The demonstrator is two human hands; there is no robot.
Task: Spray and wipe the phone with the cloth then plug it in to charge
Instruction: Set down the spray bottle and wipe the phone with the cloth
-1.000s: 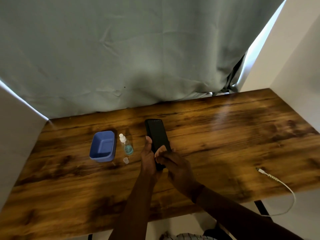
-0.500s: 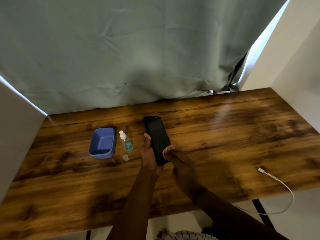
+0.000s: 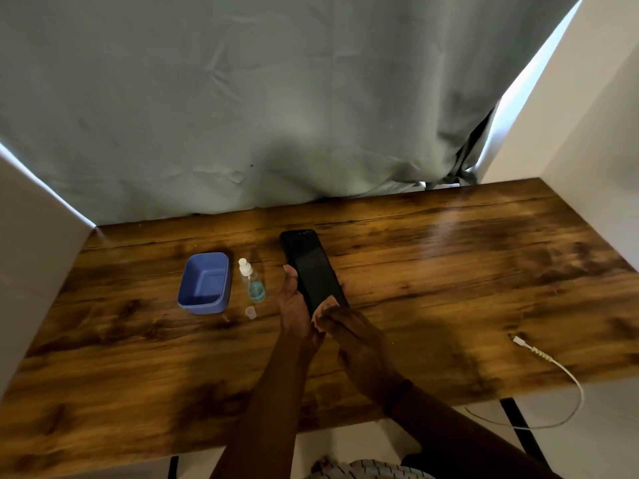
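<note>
Two hands at work over the tabletop [image 3: 449,271], mid-wipe. Left hand [image 3: 294,305] cupped around the phone [image 3: 311,267], gripping its near end with the thumb along the left edge, screen up and tilted away, raised above the wood. Right hand [image 3: 349,330] pinched on a small pale cloth [image 3: 323,307], pressed against the lower corner of the screen. Spray bottle [image 3: 252,281] standing uncapped just right of the blue tub [image 3: 205,283], its little cap [image 3: 250,312] lying in front, so spraying probably done already. Wiping likely unfinished, with most of the glass beyond the cloth. Next: more strokes up the screen, then cloth set down and a reach well to the right for the charging cable [image 3: 539,356], plug end lying loose near the edge
</note>
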